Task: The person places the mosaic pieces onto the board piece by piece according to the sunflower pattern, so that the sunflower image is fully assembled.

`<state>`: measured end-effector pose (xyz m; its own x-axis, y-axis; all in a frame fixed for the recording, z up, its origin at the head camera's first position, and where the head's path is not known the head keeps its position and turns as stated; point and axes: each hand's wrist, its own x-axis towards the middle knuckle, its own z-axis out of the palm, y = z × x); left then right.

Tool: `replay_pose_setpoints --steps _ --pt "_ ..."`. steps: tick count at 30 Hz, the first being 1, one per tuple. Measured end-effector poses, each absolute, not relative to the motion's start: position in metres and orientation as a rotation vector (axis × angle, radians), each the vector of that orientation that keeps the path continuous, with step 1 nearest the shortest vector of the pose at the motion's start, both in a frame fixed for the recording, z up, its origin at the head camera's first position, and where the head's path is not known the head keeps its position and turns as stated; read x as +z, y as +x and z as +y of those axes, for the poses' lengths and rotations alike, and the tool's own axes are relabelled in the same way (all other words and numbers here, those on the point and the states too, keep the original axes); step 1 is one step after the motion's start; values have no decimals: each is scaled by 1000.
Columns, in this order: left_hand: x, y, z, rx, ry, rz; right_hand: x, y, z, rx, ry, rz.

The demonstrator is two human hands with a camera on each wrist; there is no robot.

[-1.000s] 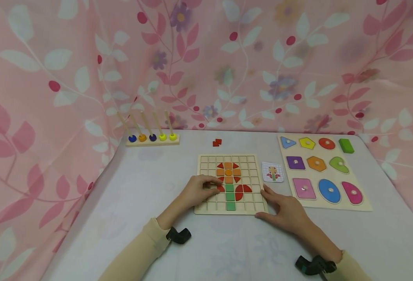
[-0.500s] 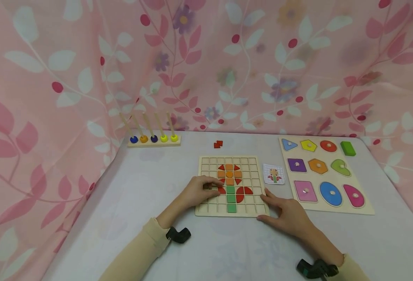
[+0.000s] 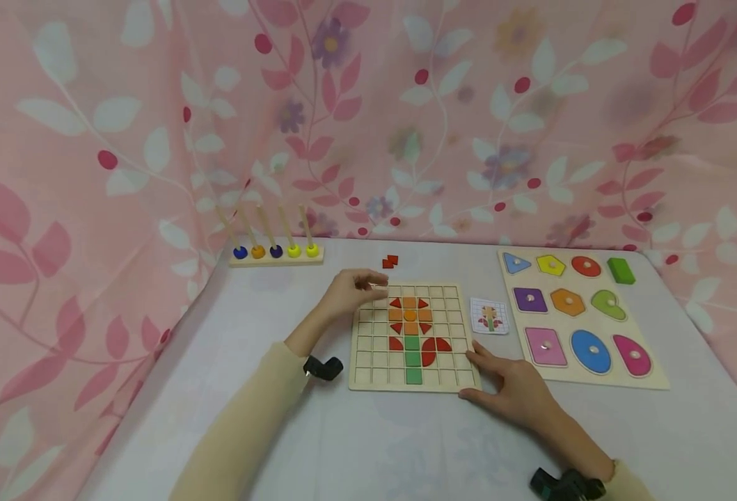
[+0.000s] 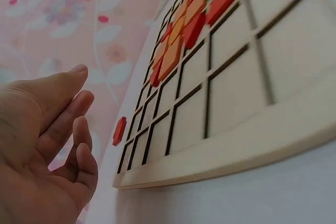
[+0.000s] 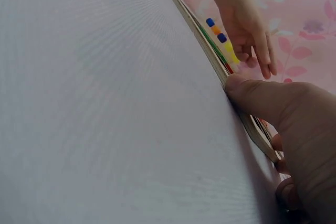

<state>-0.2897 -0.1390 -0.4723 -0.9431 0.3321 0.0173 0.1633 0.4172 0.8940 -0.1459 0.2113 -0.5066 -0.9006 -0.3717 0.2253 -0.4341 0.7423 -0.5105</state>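
Observation:
A wooden grid board [image 3: 368, 376] lies on the table. Orange squares, an orange disc, red triangles, red curved pieces and green squares [image 3: 413, 359] form a flower on it. My left hand [image 3: 351, 292] hovers over the board's far left corner, fingers loosely bent. Nothing sits between those fingers in the left wrist view, where a loose red piece [image 4: 119, 131] shows past them. Two small red pieces [image 3: 390, 261] lie beyond the board's far edge. My right hand [image 3: 512, 390] holds the board's near right corner, its thumb [image 5: 257, 95] on the near edge and fingers along the right side.
A card with a flower pattern [image 3: 489, 316] lies right of the grid board. Further right is a knobbed shape puzzle [image 3: 593, 330], with a green block [image 3: 621, 271] by its far corner. A peg stand with coloured beads [image 3: 277, 261] stands at the back left.
My left hand has left the red curved piece on the board's left half and moved away from me toward the far left corner. My right hand stays at the near right corner.

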Motion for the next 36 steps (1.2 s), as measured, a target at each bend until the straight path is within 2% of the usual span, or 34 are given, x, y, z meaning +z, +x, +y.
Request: replay_pose_setpoints --steps 6,13,21,36 --pt "-476 -344 -136 1592 301 2556 -508 -148 212 879 658 -2836" --pt "-491 -369 -130 1477 223 2628 -509 -149 211 866 671 -2836" --pt "-501 -379 -120 1413 241 2675 -509 -149 213 854 671 -2816" --pt "-488 -370 -134 1263 396 2603 -509 -148 213 876 662 -2819"
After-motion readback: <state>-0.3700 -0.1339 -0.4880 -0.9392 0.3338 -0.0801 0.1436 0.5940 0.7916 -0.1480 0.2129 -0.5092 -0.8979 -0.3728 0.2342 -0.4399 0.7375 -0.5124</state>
